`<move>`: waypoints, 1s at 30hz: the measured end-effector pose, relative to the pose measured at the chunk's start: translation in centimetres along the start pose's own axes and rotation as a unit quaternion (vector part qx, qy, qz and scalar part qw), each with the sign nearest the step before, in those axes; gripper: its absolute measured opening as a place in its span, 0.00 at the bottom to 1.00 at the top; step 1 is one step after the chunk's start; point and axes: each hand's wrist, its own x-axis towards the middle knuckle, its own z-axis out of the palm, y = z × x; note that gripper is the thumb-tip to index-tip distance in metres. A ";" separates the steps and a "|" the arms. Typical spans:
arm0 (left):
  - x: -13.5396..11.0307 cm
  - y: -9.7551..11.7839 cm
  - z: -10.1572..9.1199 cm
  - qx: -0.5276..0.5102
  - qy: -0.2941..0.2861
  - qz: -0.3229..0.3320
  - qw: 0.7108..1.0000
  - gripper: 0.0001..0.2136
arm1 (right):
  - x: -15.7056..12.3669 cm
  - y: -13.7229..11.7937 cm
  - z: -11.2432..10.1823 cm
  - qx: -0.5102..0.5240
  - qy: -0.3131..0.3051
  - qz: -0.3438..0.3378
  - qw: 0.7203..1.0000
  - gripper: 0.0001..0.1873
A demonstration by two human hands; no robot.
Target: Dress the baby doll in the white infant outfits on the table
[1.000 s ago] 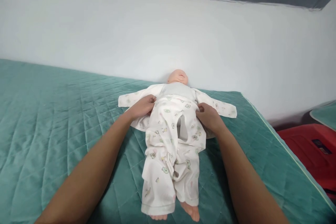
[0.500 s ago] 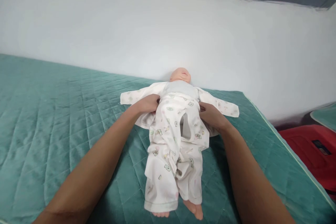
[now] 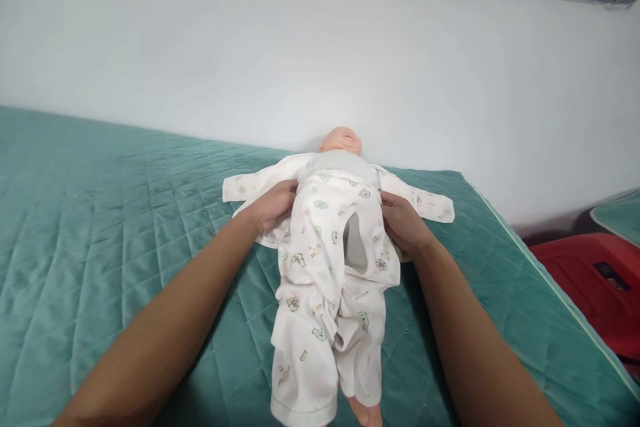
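Observation:
A baby doll (image 3: 341,140) lies on its back on a teal quilted bed (image 3: 100,213), its head against the white wall. It wears a grey body, an open white printed shirt with sleeves spread sideways, and white printed trousers (image 3: 325,293). My left hand (image 3: 273,205) grips the trousers' waist at the doll's left side in the picture. My right hand (image 3: 403,223) grips the waist on the other side. Both hands are closed on the cloth. One bare foot (image 3: 367,411) shows below the trouser leg.
The bed's right edge (image 3: 530,267) runs diagonally toward me. Beyond it, on the floor at right, stands a red object (image 3: 590,293). A white wall (image 3: 300,67) rises directly behind the doll's head.
The trousers' waist has come up higher on the doll's belly, with both hands moving with it toward the chest. The doll's feet are now lower in view.

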 end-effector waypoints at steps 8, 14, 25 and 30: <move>0.6 -0.6 -0.2 -0.076 0.014 -0.017 0.997 0.13 | 0.2 0.0 0.3 0.091 -0.035 0.000 0.995 0.15; 0.6 -0.5 -0.1 -0.073 0.011 -0.024 0.997 0.10 | 0.3 0.2 0.2 0.110 -0.032 -0.007 0.993 0.18; -1.2 0.9 0.9 0.040 -0.003 -0.007 0.999 0.13 | -0.1 -0.1 -0.1 -0.012 -0.003 -0.033 0.999 0.14; -0.7 0.5 0.5 0.074 -0.020 0.010 0.997 0.17 | 0.2 0.1 -0.4 -0.022 -0.007 -0.014 1.000 0.13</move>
